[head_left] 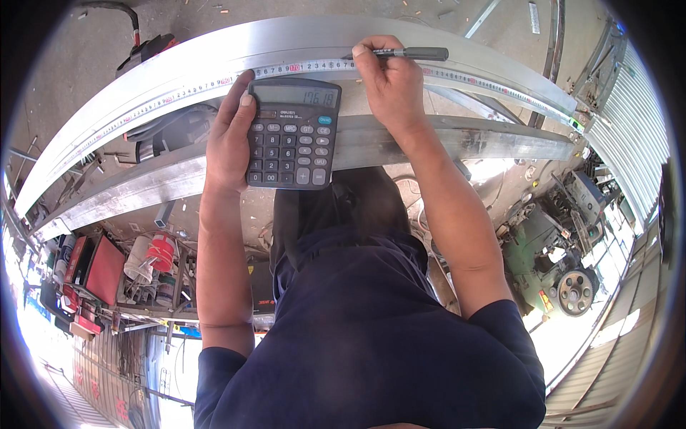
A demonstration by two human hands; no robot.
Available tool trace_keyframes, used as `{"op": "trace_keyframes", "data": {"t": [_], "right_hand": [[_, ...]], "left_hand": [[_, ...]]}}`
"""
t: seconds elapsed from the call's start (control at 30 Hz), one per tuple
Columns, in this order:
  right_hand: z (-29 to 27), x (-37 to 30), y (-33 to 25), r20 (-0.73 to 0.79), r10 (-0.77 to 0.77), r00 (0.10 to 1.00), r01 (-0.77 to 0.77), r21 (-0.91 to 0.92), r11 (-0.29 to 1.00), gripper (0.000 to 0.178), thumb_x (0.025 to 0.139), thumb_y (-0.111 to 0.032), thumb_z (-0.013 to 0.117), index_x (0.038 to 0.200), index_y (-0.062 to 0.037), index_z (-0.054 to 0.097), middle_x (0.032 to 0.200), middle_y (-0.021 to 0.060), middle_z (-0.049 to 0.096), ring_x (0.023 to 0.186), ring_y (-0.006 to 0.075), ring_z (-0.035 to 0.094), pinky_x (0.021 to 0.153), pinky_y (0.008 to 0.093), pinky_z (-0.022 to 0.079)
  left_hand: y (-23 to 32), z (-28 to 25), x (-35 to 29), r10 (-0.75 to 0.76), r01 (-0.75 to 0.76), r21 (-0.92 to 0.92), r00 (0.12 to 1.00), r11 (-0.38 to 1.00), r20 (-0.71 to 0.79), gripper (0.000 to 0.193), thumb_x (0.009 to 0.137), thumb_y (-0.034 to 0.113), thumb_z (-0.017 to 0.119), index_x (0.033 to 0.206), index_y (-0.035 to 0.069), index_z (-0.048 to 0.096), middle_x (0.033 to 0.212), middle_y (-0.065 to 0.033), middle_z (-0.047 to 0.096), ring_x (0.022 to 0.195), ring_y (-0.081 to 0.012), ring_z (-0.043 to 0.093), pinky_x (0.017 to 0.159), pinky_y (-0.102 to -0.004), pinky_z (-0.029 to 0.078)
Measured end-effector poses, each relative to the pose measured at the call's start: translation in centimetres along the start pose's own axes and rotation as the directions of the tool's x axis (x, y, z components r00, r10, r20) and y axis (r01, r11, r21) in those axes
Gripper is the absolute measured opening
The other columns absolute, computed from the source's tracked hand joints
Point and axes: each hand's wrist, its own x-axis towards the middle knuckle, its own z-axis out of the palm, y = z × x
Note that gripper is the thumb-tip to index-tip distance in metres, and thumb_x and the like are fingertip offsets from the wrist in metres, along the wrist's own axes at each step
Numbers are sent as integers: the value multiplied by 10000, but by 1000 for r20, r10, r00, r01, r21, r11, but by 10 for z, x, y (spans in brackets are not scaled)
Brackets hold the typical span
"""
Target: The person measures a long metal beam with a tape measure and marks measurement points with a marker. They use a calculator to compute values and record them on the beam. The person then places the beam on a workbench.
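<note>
My left hand (230, 146) grips a dark grey calculator (293, 136) by its left side, thumb on the front near the display. Its fingertips reach the edge of a tape measure (189, 94), whose white blade lies stretched along a long silvery metal bar (300, 36). Pinched in my right hand (393, 89) is a black marker (421, 53), its tip at the bar just above the blade. The marker points left, and its thicker end sticks out to the right of my fingers.
A second metal beam (457, 141) runs parallel, nearer to me. Behind the bar at the left lies a black and red power tool (146, 53). Cluttered shelving with a red box (106, 270) stands lower left. Machinery with a wheel (576, 292) is at the lower right.
</note>
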Motion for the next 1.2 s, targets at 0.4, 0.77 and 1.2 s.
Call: {"op": "trace_keyframes", "data": {"t": [0.4, 0.77, 1.2], "right_hand": [[0, 0, -2, 15, 13, 1000, -13, -8, 1000, 197, 991, -207, 690, 929, -23, 656, 602, 50, 642, 530, 149, 625, 528, 292, 481], [1, 0, -1, 4, 2, 1000, -2, -7, 1000, 204, 988, -215, 694, 935, -21, 661, 625, 64, 658, 549, 168, 646, 541, 299, 501], [3, 0, 1, 3, -7, 1000, 7, -13, 1000, 190, 981, -205, 685, 936, -23, 656, 628, 67, 660, 554, 185, 658, 543, 312, 510]], "left_hand": [[0, 1, 0, -7, 7, 1, 1000, 1000, -5, 504, 1092, 186, 464, 1550, -14, 402, 1378, -156, 591, 1157, -167, 643, 949, -292, 542], [0, 0, 1, -17, 17, -11, 1000, 1000, 2, 503, 1095, 192, 465, 1555, -1, 400, 1383, -155, 586, 1160, -173, 641, 956, -295, 539], [-1, 1, 1, 4, -4, 15, 1000, 1000, 3, 491, 1094, 179, 455, 1554, 13, 411, 1355, -148, 603, 1112, -150, 658, 915, -281, 554]]}}
